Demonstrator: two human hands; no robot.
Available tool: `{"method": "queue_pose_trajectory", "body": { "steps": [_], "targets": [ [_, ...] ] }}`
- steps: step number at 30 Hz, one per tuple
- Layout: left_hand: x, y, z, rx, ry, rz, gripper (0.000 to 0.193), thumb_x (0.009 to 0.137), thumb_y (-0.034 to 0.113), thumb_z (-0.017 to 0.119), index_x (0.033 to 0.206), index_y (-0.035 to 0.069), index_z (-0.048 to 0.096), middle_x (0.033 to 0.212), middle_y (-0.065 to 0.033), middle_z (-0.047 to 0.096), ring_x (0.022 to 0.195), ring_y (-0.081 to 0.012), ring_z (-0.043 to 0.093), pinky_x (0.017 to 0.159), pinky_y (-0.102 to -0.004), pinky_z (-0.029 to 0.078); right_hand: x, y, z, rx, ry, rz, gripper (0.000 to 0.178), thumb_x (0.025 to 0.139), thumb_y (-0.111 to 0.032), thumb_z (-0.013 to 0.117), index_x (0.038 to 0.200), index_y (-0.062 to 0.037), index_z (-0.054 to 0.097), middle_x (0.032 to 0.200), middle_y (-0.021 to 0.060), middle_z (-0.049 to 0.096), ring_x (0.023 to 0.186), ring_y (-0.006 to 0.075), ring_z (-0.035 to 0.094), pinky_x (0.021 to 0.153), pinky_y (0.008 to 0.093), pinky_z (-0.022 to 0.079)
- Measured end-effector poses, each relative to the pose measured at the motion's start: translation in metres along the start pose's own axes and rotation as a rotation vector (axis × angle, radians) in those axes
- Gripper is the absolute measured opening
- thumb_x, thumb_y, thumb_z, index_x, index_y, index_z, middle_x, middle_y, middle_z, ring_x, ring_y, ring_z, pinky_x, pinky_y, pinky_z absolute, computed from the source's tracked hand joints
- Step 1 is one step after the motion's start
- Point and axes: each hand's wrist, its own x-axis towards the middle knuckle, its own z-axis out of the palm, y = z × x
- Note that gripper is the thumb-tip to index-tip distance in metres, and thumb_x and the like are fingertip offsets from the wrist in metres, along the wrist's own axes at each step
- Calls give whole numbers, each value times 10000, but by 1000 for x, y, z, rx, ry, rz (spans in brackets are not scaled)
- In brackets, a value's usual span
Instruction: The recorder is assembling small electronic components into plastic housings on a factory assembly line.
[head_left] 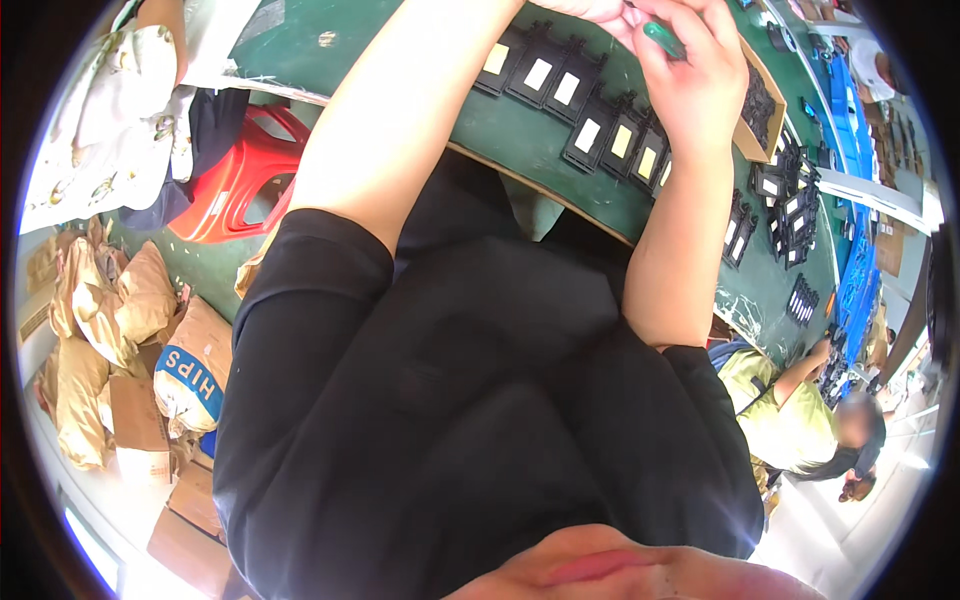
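Note:
At the top edge, my right hand (705, 75) is closed around a tool with a rounded, glossy green handle (663, 41); the tool's working end is hidden. My left hand (590, 8) meets it there, mostly cut off by the picture's edge, so its fingers and anything in them cannot be made out. Below the hands, flat black plastic parts (535, 75) with white or pale yellow rectangles lie in a row on the green tabletop (480, 130). My right forearm passes over the right end of that row.
Right of my right hand stands an open cardboard box (745, 142) of small black pieces. More black parts (790, 210) lie beyond it. A red plastic stool (225, 190) and stuffed sacks (190, 365) are at left. A co-worker in yellow-green (785, 415) sits at right.

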Motion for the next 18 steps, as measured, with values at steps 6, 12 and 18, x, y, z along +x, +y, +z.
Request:
{"method": "queue_pose_trajectory", "body": {
  "steps": [6, 12, 18],
  "targets": [
    [-12, 26, -25, -100, 742, 708, 272, 1009, 276, 463, 972, 44, 600, 1001, -145, 690, 963, -337, 651, 891, -465, 526, 5, -22, 19, 73, 15, 238, 84, 750, 5, 731, 821, -3, 685, 973, 105, 611, 908, 243, 628, 846, 337, 504],
    [-45, 47, -46, -241, 935, 1162, 166, 974, 199, 476, 830, 164, 552, 659, 28, 552, 555, -156, 488, 581, -330, 415, -1, -17, 61, -84, -373, 305, 164, 796, -217, 760, 940, -151, 801, 1144, 93, 655, 1041, 268, 670, 909, 377, 546],
    [-31, 42, -49, -277, 935, 1030, 220, 946, 215, 498, 732, 176, 531, 616, 36, 518, 536, -147, 471, 559, -325, 393, -9, -14, 77, -132, -378, 231, 159, 804, -204, 761, 946, -147, 804, 1156, 90, 664, 1014, 270, 690, 869, 378, 555]
  ]
}}
